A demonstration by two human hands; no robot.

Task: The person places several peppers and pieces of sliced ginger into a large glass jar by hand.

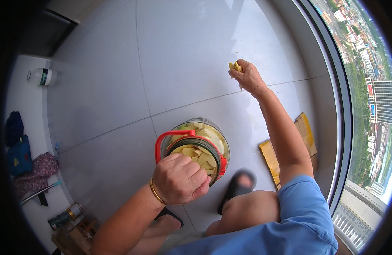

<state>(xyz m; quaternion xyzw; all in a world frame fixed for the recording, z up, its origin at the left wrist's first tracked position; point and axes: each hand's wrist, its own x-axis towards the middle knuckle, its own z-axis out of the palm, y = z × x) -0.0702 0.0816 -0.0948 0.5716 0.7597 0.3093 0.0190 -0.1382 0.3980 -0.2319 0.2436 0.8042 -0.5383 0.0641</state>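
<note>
A clear glass jar [226,140] with a red carrying handle [158,146] and a red collar stands on the floor before me. Pale yellow slices [206,159] fill it up to the mouth, and more show through its wall. My left hand [180,178], with a gold bangle at the wrist, is closed at the jar's near rim; its fingertips are hidden. Out over the floor, to the far right of the jar, my right hand [247,76] grips a few yellowish slices [234,67] between thumb and fingers.
Flattened cardboard [269,159] with tape lies right of my slippered foot [239,188]. A large window [339,95] runs along the right. At left are a plastic bottle [43,76], a bag [20,156], patterned cloth [39,169], a can [66,216] and a wooden stool [78,237]. Small crumbs [236,52] dot the tiles.
</note>
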